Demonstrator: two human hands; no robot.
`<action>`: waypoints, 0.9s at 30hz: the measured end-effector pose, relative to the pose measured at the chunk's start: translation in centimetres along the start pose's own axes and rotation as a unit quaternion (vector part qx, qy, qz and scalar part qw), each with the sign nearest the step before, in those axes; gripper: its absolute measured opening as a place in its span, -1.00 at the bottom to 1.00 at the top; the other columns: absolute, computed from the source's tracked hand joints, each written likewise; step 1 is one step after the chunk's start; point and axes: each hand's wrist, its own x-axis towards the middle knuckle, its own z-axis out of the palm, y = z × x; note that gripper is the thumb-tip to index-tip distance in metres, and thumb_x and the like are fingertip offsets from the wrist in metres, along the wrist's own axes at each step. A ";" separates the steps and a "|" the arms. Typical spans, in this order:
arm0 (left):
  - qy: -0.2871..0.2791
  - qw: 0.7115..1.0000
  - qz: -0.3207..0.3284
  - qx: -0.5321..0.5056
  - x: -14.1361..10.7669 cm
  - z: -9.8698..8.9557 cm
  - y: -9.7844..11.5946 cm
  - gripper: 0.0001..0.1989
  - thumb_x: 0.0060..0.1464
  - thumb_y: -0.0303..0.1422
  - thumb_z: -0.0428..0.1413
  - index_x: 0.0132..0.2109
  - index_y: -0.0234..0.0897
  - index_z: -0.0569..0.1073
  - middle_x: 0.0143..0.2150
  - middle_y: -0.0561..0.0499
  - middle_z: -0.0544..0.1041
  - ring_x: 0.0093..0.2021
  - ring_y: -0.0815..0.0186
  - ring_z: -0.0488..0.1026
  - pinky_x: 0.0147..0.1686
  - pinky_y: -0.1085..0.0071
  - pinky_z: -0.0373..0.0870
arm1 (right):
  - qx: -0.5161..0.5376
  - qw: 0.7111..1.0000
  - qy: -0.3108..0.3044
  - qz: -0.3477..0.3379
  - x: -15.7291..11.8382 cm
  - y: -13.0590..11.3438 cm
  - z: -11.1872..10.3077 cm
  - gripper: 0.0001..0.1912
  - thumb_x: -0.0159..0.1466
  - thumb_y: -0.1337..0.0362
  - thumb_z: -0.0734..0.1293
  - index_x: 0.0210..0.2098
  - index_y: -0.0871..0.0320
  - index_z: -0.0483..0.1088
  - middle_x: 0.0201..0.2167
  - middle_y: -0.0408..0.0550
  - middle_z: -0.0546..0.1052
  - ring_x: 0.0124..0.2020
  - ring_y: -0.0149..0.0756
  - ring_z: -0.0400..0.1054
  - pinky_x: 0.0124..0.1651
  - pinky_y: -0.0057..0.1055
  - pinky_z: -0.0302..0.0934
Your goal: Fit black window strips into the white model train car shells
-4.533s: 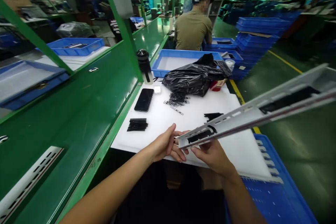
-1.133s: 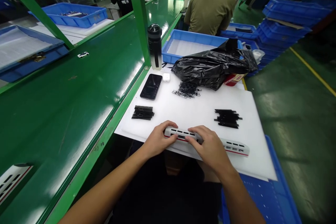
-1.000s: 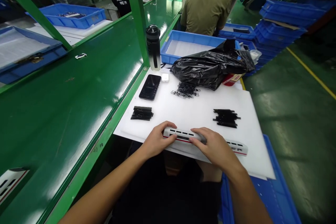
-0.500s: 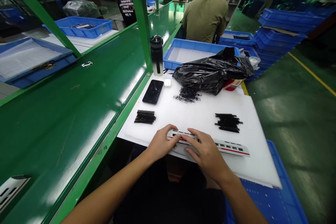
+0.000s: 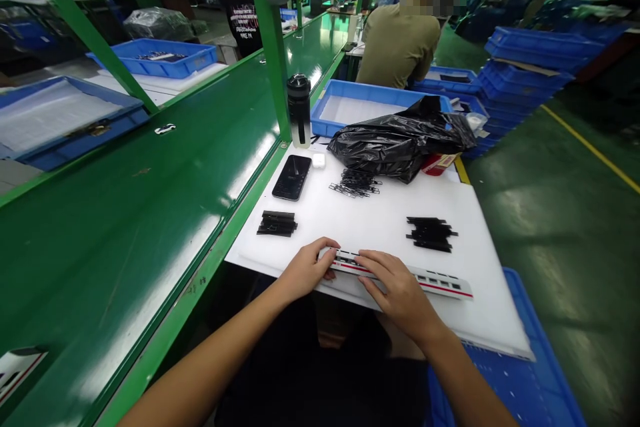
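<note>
A long white train-shaped shell [image 5: 443,283] with a red stripe and dark window openings lies across the front of the white work surface. My left hand [image 5: 311,268] grips its left end between thumb and fingers. Around its middle, my right hand [image 5: 395,283] holds it with the fingers on top and the thumb at the near side. Beyond my left hand sits a small stack of black strips [image 5: 277,223]. Another stack of black strips [image 5: 432,234] lies beyond my right hand. Thin black frames [image 5: 356,183] are heaped farther back.
A phone [image 5: 291,177], a white case [image 5: 319,161] and a bottle [image 5: 299,111] stand at the back left. A black plastic bag [image 5: 400,140] lies before a blue tray [image 5: 325,127]. The green belt [image 5: 150,213] runs along the left. A person [image 5: 397,47] sits beyond.
My left thumb has drawn back to the shell's left end. My right fingers have come down flatter and closer together over its middle. The view has shifted slightly.
</note>
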 end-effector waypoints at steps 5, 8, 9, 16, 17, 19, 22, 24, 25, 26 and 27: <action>-0.001 1.000 -0.001 -0.007 0.0 -0.1 -0.2 -0.67 0.28 -0.12 -0.01 0.00 -0.25 0.42 -0.34 0.04 0.50 -0.41 0.26 0.58 -0.30 0.36 0.48 | -0.021 1.000 -0.010 0.006 -0.8 1.1 -0.8 -0.69 0.39 0.31 0.27 0.10 0.00 0.45 0.06 0.04 0.47 0.04 -0.14 0.36 0.06 -0.11 0.34; -0.006 1.000 -0.001 -0.014 0.1 -0.1 -0.4 -0.67 0.27 -0.11 -0.01 -0.01 -0.24 0.42 -0.27 0.01 0.52 -0.40 0.26 0.59 -0.31 0.36 0.49 | -0.036 0.999 0.007 0.004 -1.1 1.3 -0.5 -0.69 0.39 0.31 0.26 0.09 -0.01 0.46 0.03 0.05 0.48 0.03 -0.13 0.37 0.02 -0.09 0.34; -0.009 1.000 -0.001 -0.017 0.2 -0.2 -0.5 -0.67 0.27 -0.11 -0.01 -0.01 -0.24 0.42 -0.25 0.00 0.53 -0.39 0.26 0.59 -0.31 0.36 0.49 | -0.041 0.999 0.014 0.004 -1.2 1.2 -0.4 -0.69 0.39 0.32 0.26 0.08 -0.01 0.47 0.03 0.05 0.49 0.03 -0.12 0.37 0.01 -0.09 0.34; -0.013 0.999 0.003 -0.038 0.1 -0.2 -0.2 -0.67 0.28 -0.15 -0.03 -0.01 -0.26 0.43 -0.31 0.00 0.53 -0.39 0.27 0.57 -0.30 0.36 0.49 | -0.037 0.999 0.029 0.012 -1.4 1.1 -0.1 -0.72 0.37 0.33 0.29 0.05 0.03 0.47 0.04 0.02 0.50 0.04 -0.15 0.38 0.06 -0.12 0.32; -0.012 0.999 0.003 -0.037 0.0 -0.2 -0.2 -0.68 0.27 -0.16 -0.02 -0.01 -0.26 0.43 -0.32 0.01 0.53 -0.39 0.27 0.57 -0.30 0.36 0.49 | -0.032 0.999 0.029 0.018 -1.4 1.1 -0.1 -0.72 0.37 0.32 0.29 0.05 0.04 0.45 0.04 0.01 0.51 0.05 -0.15 0.38 0.08 -0.11 0.31; -0.013 0.999 0.001 -0.042 0.0 -0.2 -0.2 -0.69 0.27 -0.18 -0.02 -0.01 -0.26 0.43 -0.30 0.01 0.53 -0.38 0.27 0.57 -0.30 0.35 0.50 | -0.022 0.999 0.034 0.037 -1.5 1.0 -0.1 -0.71 0.37 0.27 0.29 0.08 0.07 0.40 0.04 0.01 0.52 0.07 -0.13 0.38 0.11 -0.09 0.30; -0.015 0.999 -0.001 -0.053 0.0 -0.2 -0.3 -0.69 0.28 -0.19 -0.06 -0.01 -0.26 0.43 -0.26 -0.01 0.53 -0.37 0.27 0.57 -0.30 0.34 0.52 | -0.015 0.997 0.046 0.065 -1.6 0.8 -0.1 -0.64 0.37 0.21 0.29 0.14 0.07 0.32 0.03 0.02 0.52 0.07 -0.11 0.39 0.11 -0.07 0.31; -0.016 0.998 0.000 -0.053 0.1 -0.3 -0.5 -0.69 0.29 -0.19 -0.08 -0.02 -0.25 0.43 -0.26 0.00 0.53 -0.37 0.27 0.57 -0.29 0.34 0.52 | -0.024 0.997 0.042 0.056 -1.6 0.8 0.0 -0.62 0.38 0.22 0.27 0.17 0.05 0.31 0.04 0.03 0.52 0.07 -0.10 0.39 0.10 -0.07 0.31; -0.015 0.998 0.001 -0.053 0.2 -0.3 -0.6 -0.69 0.30 -0.18 -0.08 -0.02 -0.25 0.43 -0.26 0.00 0.53 -0.38 0.27 0.57 -0.30 0.34 0.52 | -0.032 0.998 0.037 0.046 -1.6 0.7 0.1 -0.63 0.38 0.23 0.26 0.17 0.04 0.33 0.04 0.03 0.51 0.06 -0.10 0.38 0.08 -0.07 0.31; -0.015 0.998 0.001 -0.054 0.2 -0.3 -0.7 -0.69 0.30 -0.18 -0.08 -0.02 -0.26 0.43 -0.27 0.00 0.53 -0.38 0.27 0.57 -0.31 0.34 0.52 | -0.043 0.998 0.032 0.036 -1.5 0.7 0.1 -0.64 0.39 0.25 0.25 0.16 0.03 0.35 0.04 0.03 0.51 0.05 -0.10 0.38 0.07 -0.07 0.32; -0.015 0.998 0.002 -0.055 0.2 -0.3 -0.7 -0.68 0.30 -0.18 -0.08 -0.02 -0.26 0.43 -0.27 0.00 0.52 -0.38 0.27 0.57 -0.31 0.35 0.52 | -0.055 0.998 0.027 0.029 -1.5 0.7 0.1 -0.65 0.39 0.27 0.25 0.15 0.01 0.38 0.03 0.04 0.50 0.04 -0.11 0.38 0.04 -0.08 0.32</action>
